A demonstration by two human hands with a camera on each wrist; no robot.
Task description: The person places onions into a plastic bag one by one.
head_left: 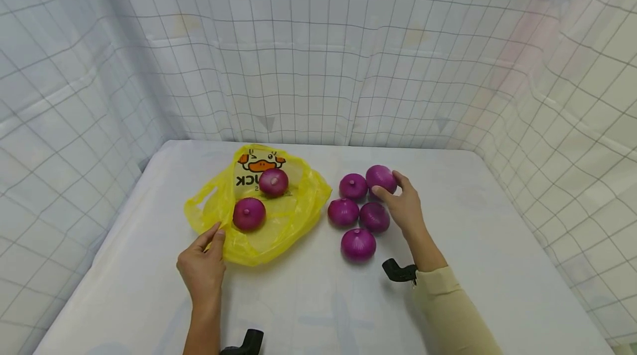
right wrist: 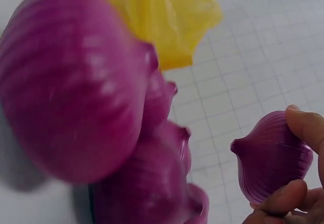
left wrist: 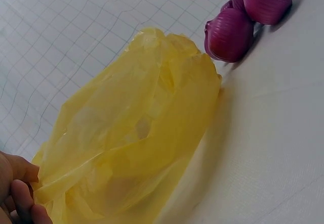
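Observation:
My left hand pinches the near left edge of a yellow plastic bag with a duck print. Two purple onions lie at the bag, one onion nearer me and another onion by the print. At the right, my right hand grips a purple onion between thumb and fingers. The right wrist view shows this held onion with its pointed tip away from the palm. Several other onions sit grouped just left of that hand.
A white cloth covers the table. Checked white curtains stand behind it and along both sides. Black wrist mounts show by the forearms. The onion group stands right of the bag, close to its right edge.

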